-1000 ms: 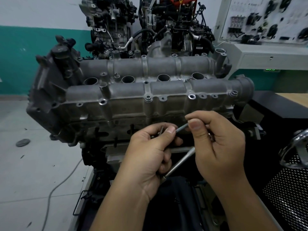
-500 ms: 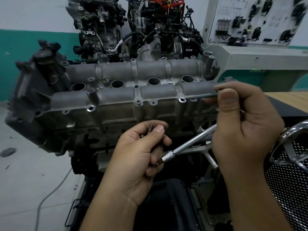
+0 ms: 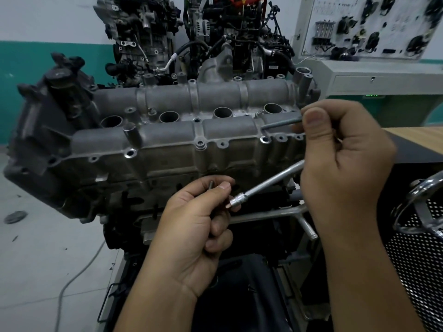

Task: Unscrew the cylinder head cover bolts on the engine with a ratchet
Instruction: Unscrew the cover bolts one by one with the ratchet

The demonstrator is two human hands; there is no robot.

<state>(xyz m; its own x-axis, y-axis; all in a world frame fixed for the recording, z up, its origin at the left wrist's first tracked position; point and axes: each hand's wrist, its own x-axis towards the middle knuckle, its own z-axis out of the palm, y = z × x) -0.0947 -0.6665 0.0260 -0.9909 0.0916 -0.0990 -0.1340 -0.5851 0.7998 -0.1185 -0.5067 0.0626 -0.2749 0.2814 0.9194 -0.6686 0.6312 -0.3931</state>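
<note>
The grey cylinder head cover (image 3: 167, 140) lies across the middle, with several empty bolt holes along its front flange and one bolt (image 3: 200, 145) seated near the centre. My right hand (image 3: 342, 164) is at the cover's right end. It pinches a long dark bolt (image 3: 280, 124) lying level over the cover, and also grips the ratchet tool (image 3: 266, 182), whose socket end (image 3: 236, 202) points down-left. My left hand (image 3: 191, 226) is closed below the cover's front, with a removed bolt's tip (image 3: 211, 185) sticking out of its fingers. The socket nearly touches that hand.
Two more engines (image 3: 148, 32) stand behind the cover. A display board (image 3: 374, 25) hangs at the back right. A black perforated cabinet with a chrome emblem (image 3: 422, 212) is close on the right, beside a wooden top (image 3: 417, 137). A cable (image 3: 79, 271) trails over the floor.
My right hand rose from beside the left hand to the cover's right end, carrying the long bolt and the tool. My left hand stayed closed low in front.
</note>
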